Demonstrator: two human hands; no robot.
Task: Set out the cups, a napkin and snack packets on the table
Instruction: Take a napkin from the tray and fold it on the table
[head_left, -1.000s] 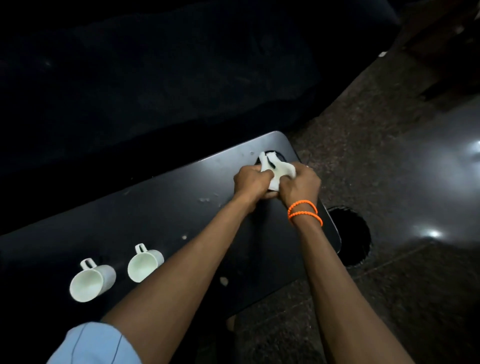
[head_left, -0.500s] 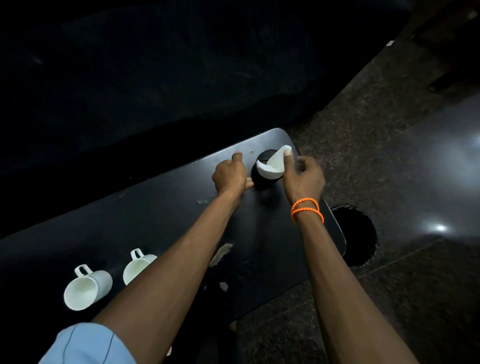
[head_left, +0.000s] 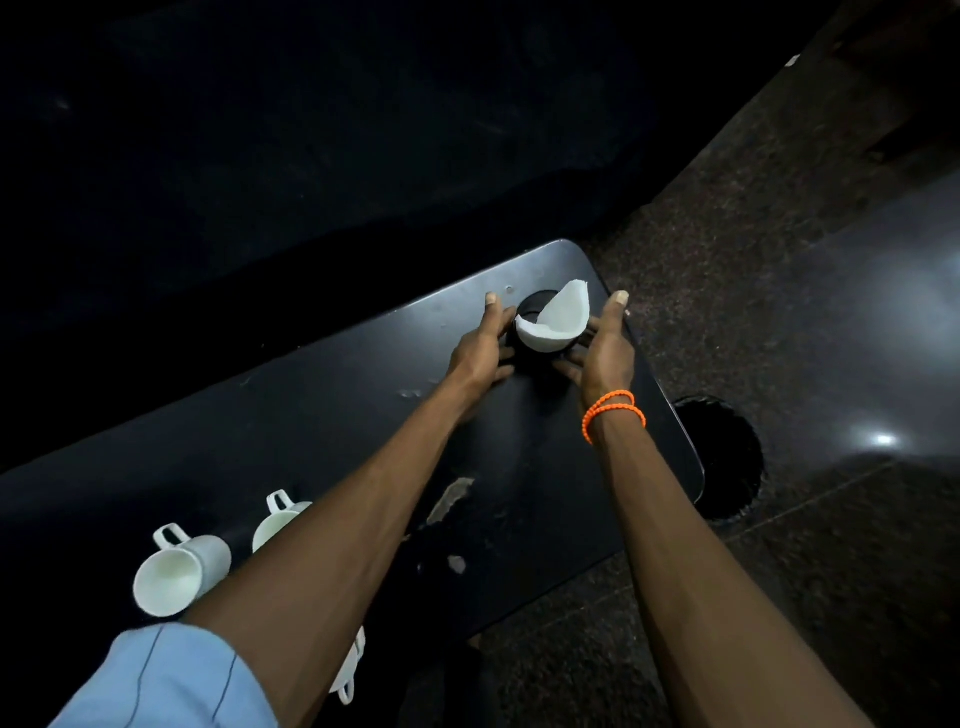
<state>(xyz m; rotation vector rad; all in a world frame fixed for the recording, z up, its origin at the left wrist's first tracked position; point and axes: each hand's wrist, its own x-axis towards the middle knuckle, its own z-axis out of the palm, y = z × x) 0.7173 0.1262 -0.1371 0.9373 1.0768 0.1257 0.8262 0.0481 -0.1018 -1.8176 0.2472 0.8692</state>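
In the head view, a dark table (head_left: 322, 415) is seen from above, set against a very dark background on the far side and a speckled stone floor (head_left: 753, 260) on the right. Near the far right corner of the table, a low black round holder (head_left: 535, 306) is seen, and a folded white napkin (head_left: 558, 317) is stood in it, fanned upward and leaning toward the right. The left hand (head_left: 480, 353) is placed flat against the left side of the holder, its fingers spread and loosely curved around the base; nothing is gripped in it. The right hand (head_left: 605, 348) is set against the right side of the holder in the same cupping way, fingers extended, with the thumb raised beside the napkin; whether the napkin itself is touched cannot be told. Orange bead bracelets (head_left: 613, 413) are worn on the right wrist. A light blue sleeve (head_left: 161, 680) is seen at the lower left. Two white cups are laid on their sides near the left edge: one cup (head_left: 179, 569) with its mouth toward the camera, and a second cup (head_left: 278, 519) partly hidden behind the left forearm. Another white object (head_left: 350, 670) is partly hidden under that forearm. A dark round opening (head_left: 722, 457) is seen in the floor just beside the table's right edge.
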